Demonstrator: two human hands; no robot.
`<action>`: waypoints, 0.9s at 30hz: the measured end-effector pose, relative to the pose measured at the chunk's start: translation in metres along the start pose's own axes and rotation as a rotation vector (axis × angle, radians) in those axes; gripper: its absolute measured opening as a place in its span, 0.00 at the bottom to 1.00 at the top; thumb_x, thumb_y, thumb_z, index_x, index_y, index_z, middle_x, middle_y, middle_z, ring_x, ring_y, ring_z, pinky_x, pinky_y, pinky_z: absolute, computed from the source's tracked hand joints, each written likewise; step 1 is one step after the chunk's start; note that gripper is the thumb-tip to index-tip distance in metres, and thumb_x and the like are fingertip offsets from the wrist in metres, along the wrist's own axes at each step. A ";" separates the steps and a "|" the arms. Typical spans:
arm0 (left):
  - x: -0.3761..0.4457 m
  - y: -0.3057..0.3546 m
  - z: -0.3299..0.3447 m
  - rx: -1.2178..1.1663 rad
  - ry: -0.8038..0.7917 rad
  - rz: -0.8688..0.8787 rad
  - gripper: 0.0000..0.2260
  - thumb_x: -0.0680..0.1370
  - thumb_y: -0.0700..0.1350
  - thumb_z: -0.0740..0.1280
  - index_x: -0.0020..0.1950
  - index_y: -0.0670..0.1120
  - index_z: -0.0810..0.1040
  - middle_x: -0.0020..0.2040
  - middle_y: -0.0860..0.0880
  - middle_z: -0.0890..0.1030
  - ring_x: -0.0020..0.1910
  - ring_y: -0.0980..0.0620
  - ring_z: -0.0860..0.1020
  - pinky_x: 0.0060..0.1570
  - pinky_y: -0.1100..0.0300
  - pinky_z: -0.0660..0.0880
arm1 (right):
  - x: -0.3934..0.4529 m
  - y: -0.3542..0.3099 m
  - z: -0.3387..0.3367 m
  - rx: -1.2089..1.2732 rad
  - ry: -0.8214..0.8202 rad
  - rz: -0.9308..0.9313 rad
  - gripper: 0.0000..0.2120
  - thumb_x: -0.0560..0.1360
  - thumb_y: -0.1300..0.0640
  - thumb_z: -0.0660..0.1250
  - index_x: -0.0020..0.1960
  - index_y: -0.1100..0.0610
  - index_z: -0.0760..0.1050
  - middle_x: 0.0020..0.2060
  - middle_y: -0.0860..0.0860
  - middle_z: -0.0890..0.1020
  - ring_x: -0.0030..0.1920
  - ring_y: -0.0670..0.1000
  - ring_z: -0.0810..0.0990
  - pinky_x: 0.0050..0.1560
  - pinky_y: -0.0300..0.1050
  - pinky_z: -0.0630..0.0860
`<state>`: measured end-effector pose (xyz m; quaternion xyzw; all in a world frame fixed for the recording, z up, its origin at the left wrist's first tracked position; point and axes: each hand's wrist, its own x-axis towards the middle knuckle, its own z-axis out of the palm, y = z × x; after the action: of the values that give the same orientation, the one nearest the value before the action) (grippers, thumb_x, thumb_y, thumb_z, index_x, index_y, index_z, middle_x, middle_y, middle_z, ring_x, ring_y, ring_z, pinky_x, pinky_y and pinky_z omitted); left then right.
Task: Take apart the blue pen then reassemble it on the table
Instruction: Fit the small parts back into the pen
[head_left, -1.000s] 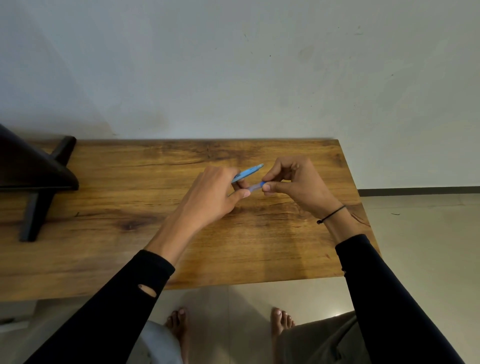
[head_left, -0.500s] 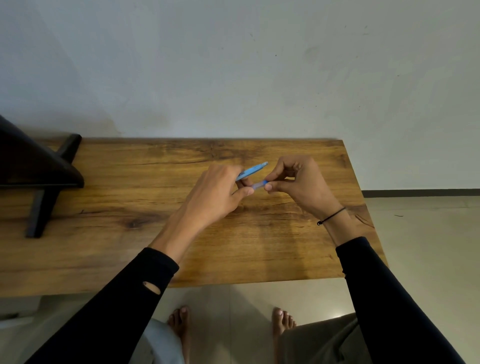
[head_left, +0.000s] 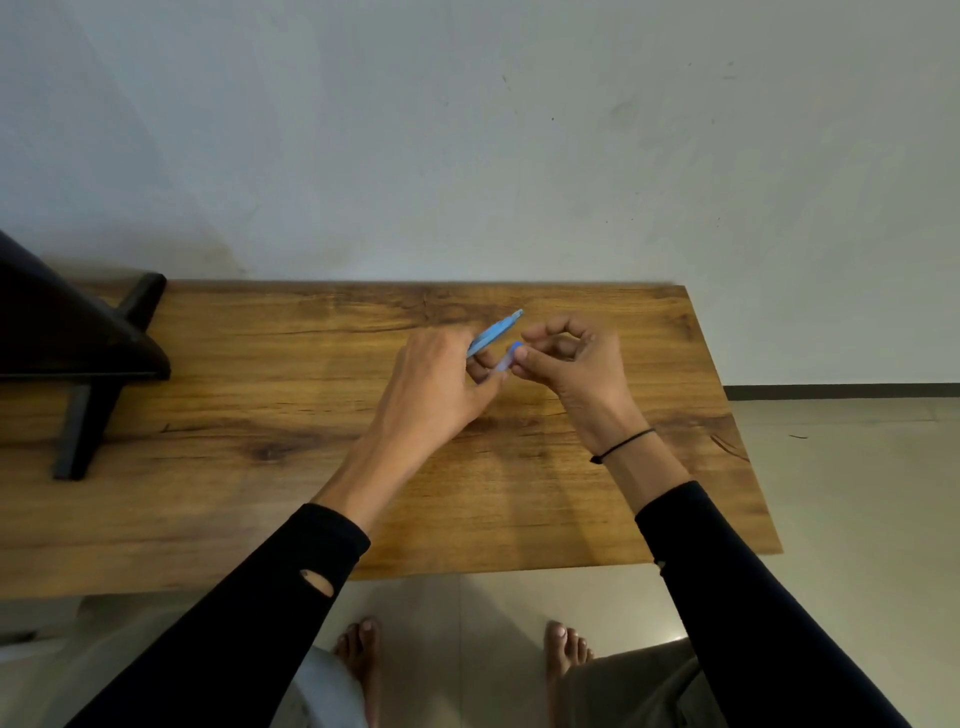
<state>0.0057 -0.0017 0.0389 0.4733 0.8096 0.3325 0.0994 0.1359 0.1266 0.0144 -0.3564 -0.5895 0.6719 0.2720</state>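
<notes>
Both hands are gripping pen parts just above the wooden table (head_left: 260, 415), toward its far right part. The left hand (head_left: 436, 384) is closing its fingers around the blue pen (head_left: 496, 332), whose long slim piece is sticking out past the knuckles and pointing up toward the far right, its pale tip ending near the table's far edge. A second piece, a short translucent tube with a blue end (head_left: 506, 358), is lying just below the long piece, and the left thumb and the right fingertips are meeting on it. The right hand (head_left: 576, 364) is pinching that blue end between thumb and forefinger, while its other fingers are curling into a loose ring above. How the two pieces are joining inside the left fist is hidden, so I cannot tell whether they are touching there.

Around the right wrist a thin black band (head_left: 623, 444) is sitting, just above the cuff of a black sleeve (head_left: 727, 597). The left arm is wearing a black sleeve with a small hole (head_left: 317, 582) near the forearm. Both forearms are reaching across the near edge of the table toward its middle.

At the far left a dark angled stand (head_left: 78, 364) is resting on the tabletop, partly cut off by the frame. Beyond the table a pale wall (head_left: 467, 130) is rising, and below the near edge bare feet (head_left: 363, 654) are standing on a light floor.
</notes>
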 end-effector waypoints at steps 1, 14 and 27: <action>0.000 0.000 0.001 -0.014 -0.012 -0.028 0.06 0.75 0.52 0.78 0.46 0.50 0.85 0.36 0.56 0.86 0.36 0.60 0.84 0.45 0.54 0.83 | 0.000 0.003 0.004 0.041 0.024 0.032 0.11 0.73 0.71 0.78 0.52 0.68 0.80 0.42 0.66 0.86 0.40 0.56 0.89 0.45 0.45 0.86; 0.000 -0.018 0.030 0.147 -0.016 -0.335 0.11 0.74 0.44 0.78 0.35 0.47 0.79 0.30 0.54 0.76 0.28 0.59 0.73 0.25 0.63 0.63 | -0.001 0.005 0.019 -0.291 0.074 0.000 0.02 0.79 0.67 0.73 0.50 0.62 0.81 0.41 0.58 0.88 0.42 0.54 0.90 0.49 0.55 0.88; 0.002 -0.013 0.028 0.350 -0.052 -0.245 0.21 0.80 0.55 0.74 0.33 0.51 0.70 0.32 0.52 0.74 0.34 0.49 0.75 0.29 0.57 0.66 | -0.005 -0.007 0.015 -0.238 0.042 0.026 0.02 0.82 0.66 0.70 0.52 0.63 0.81 0.44 0.61 0.88 0.44 0.56 0.89 0.48 0.53 0.88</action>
<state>0.0082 0.0082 0.0100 0.3900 0.9036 0.1599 0.0762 0.1267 0.1143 0.0228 -0.4078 -0.6547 0.5930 0.2310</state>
